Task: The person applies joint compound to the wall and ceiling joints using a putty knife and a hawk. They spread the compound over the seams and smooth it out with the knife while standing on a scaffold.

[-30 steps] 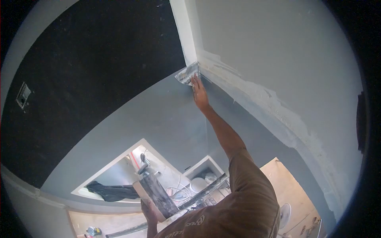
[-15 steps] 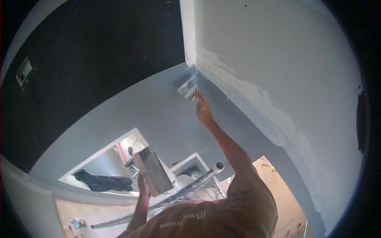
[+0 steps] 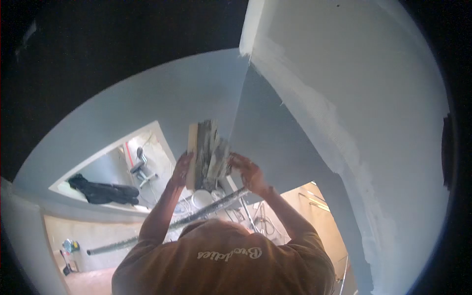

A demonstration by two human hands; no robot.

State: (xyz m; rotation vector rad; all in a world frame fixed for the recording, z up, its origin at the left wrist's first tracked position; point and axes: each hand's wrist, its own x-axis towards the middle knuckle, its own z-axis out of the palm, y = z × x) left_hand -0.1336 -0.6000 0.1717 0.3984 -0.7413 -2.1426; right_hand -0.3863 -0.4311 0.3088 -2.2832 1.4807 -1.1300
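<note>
Presently, the person holds both hands raised in front of the brown shirt [image 3: 221, 268], at the middle of the view. The left hand [image 3: 182, 168] is closed on the side of a long plaster board [image 3: 202, 147], which stands nearly upright and has one pale edge and a dark grey face with smears on it. The right hand [image 3: 250, 173] is gripping, with bent fingers, a wide filling knife [image 3: 219, 158]; its blade is smeared with white and lies over the face of the board, but whether the two are touching, I cannot tell. Behind the board is the grey wall [image 3: 162, 88]. To the left of the hands, a white-framed opening [image 3: 164, 140] is in this wall, and a black cloth [image 3: 103, 191] lies along its lower side. Below the board one sees a white bucket [image 3: 201, 198], and near it a dusty pole [image 3: 162, 228] passes diagonally. On the right, an uneven band of white compound [image 3: 314, 105] runs along the edge of the pale surface [image 3: 388, 98].
</note>
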